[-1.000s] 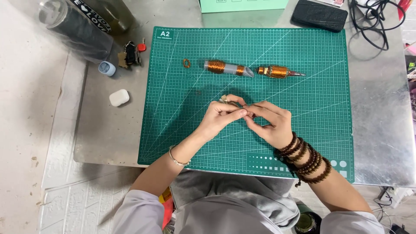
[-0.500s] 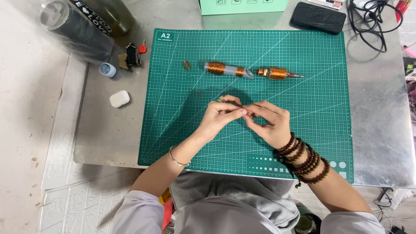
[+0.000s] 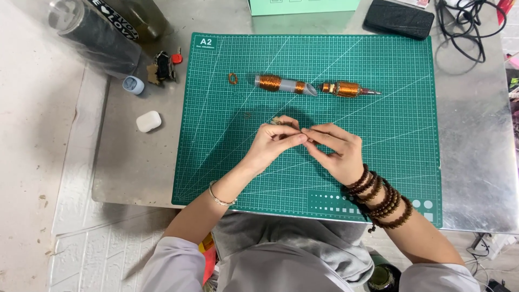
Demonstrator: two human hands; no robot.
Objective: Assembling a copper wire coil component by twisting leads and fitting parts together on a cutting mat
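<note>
item: small brownish part, too tiny to identify, pinched at closed fingertips of left hand [image 3: 273,145] and right hand [image 3: 334,151] over green gridded cutting mat [image 3: 378,157], near clear tube with copper windings [image 3: 284,84]; judged fine fitting step, calling for steady grip.

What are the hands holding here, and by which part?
Both hands, left hand and right hand, pinch something tiny between meeting fingertips; the item itself is too small to tell.
</note>
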